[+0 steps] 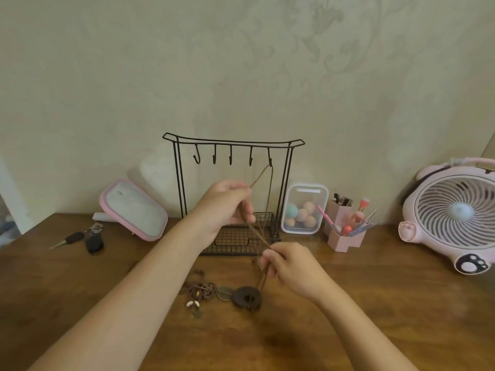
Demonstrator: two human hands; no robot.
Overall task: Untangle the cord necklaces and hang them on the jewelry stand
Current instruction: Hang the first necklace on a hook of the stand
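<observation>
Wooden table point(80, 277) fills the lower half of the frame. The black wire jewelry stand point(233, 142) sits centre frame against the wall, hooks facing the person, so it's within easy reach. Left hand point(227, 204), centre frame in front of the stand, has fingers curled and pinches the brown cord point(271, 194) up high. My read: that keeps the loop open and taut toward the hooks. Right hand point(289, 266), just below and right of it, pinches the lower strands together, probably to keep slack from dragging into the pile. The cord's top bend is at the rightmost hook point(270, 159). It looks draped over the hook, but I can't confirm it's seated. The other four hooks are bare. The rest of the necklaces point(201, 290) lie as a knotted heap, lower centre on the table, touching a dark round pendant point(246, 297). Strands from the right hand run down toward that pendant, so this cord likely isn't free of the heap yet. Task is at an early stage.
</observation>
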